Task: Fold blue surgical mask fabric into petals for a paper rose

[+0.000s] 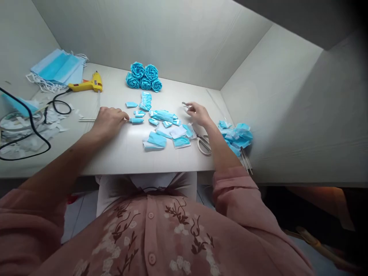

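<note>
At the left of the work area, my left hand (110, 118) is closed, its fingertips pinching the end of a small blue piece of mask fabric (136, 120). Thin white sticks (87, 119) stick out beneath that hand on its other side. My right hand (198, 112) has thumb and fingers pinched on a small metal tool (184, 104), mostly hidden, so its kind is unclear. Between the hands lie several folded blue petal-like pieces (163, 115). Nearer me are flat cut mask pieces (155, 140), and white-handled scissors (204, 145) rest beside my right forearm.
Blue rolled fabric roses (144, 78) are stacked at the back. A yellow glue gun (86, 84), its black cord (59, 100) and a pile of face masks (59, 69) occupy the left, with white scraps nearby. Crumpled blue fabric (238, 135) lies at right. Panels enclose the table.
</note>
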The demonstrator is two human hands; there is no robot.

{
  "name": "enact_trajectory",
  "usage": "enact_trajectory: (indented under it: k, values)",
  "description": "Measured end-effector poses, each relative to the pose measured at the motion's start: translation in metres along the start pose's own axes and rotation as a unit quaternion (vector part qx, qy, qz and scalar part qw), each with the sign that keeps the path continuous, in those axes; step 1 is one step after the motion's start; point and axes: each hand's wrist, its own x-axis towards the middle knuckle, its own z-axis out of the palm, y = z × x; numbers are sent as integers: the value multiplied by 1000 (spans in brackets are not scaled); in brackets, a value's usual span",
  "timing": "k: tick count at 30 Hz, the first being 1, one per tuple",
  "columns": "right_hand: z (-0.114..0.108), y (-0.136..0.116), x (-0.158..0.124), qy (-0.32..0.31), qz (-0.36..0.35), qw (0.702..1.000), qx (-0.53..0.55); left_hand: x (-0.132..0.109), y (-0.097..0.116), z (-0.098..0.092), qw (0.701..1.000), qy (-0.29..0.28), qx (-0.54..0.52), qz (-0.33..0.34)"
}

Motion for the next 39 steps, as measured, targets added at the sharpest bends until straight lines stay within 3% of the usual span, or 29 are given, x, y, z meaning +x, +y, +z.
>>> enact_trajectory:
  k: [3,5,7,8,11,15,16,18,21,25,30,33,36,39]
  values:
    - [-23,2,-5,57,-6,978,202,0,3,-3,998,47,-48,-7]
    - [-32,-7,-18,35,-25,950,310,-3,15,-10,984,136,-115,4]
    - [-34,-24,-35,-5,-37,921,389,-7,38,-20,952,210,-218,52]
    - [-32,-33,-44,-25,-44,906,421,-8,52,-25,931,209,-292,63]
    - [-22,-56,-66,-77,-41,872,481,-6,94,-35,829,129,-543,43]
    - [-12,-69,-85,-113,-15,836,537,4,125,-30,629,-22,-776,37]
    - [-12,-70,-87,-118,-8,829,546,6,128,-27,597,-50,-800,39]
    - [-11,-72,-92,-126,2,827,548,7,129,-22,569,-83,-817,51]
    - [-14,-75,-95,-146,-11,843,518,6,128,-19,583,-110,-801,75]
    - [-24,-85,-96,-179,-76,877,440,5,127,-23,648,-142,-743,92]
    - [-36,-97,-97,-168,-131,911,354,3,132,-33,722,-149,-670,86]
    - [-35,-99,-99,-159,-151,922,318,2,137,-35,743,-143,-646,104]
    - [-36,-98,-102,-120,-160,939,281,1,137,-33,746,-131,-642,119]
    - [-48,-92,-110,-11,-141,969,201,0,134,-33,751,-89,-645,109]
